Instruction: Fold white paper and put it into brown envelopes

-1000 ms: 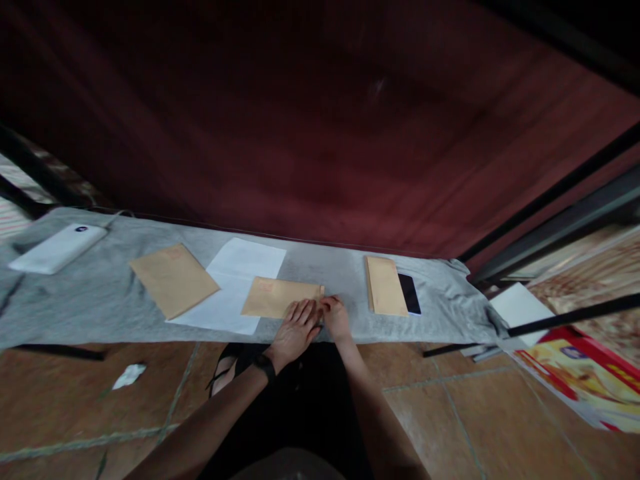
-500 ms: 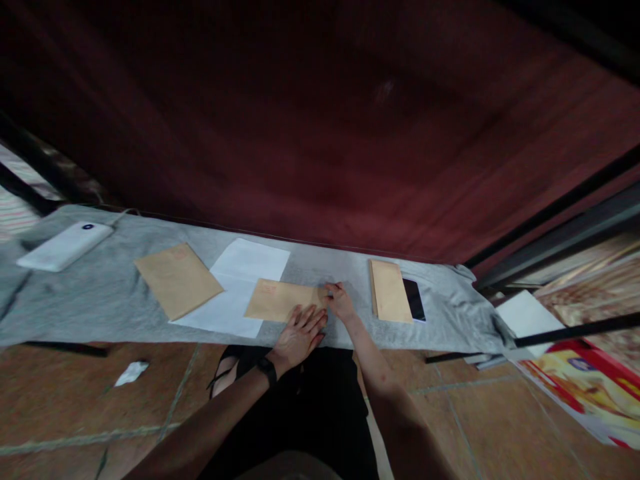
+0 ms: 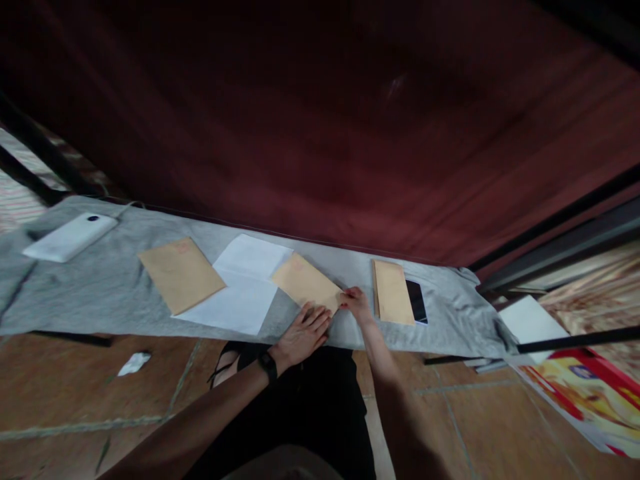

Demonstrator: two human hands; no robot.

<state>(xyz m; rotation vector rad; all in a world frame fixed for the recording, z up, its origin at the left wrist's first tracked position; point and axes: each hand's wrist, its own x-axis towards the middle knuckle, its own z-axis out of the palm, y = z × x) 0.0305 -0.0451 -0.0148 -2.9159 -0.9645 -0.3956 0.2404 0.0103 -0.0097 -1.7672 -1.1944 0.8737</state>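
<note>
middle envelope (image 3: 306, 283) lies skewed on grey cloth (image 3: 100, 293), far end overlapping white sheets (image 3: 245, 287). long axis runs far-left to near-right. near-right corner ends right at right hand (image 3: 356, 303), which pinches it, fingers closed on edge as far as I can tell. left hand (image 3: 303, 333) flat and spread, tips just on near long edge, not gripping. so envelope sits ahead and a bit left of both hands, right one nearer its end. second envelope (image 3: 181, 275) well off left; envelope stack (image 3: 393, 292) and phone (image 3: 416, 301) just right of right hand.
</note>
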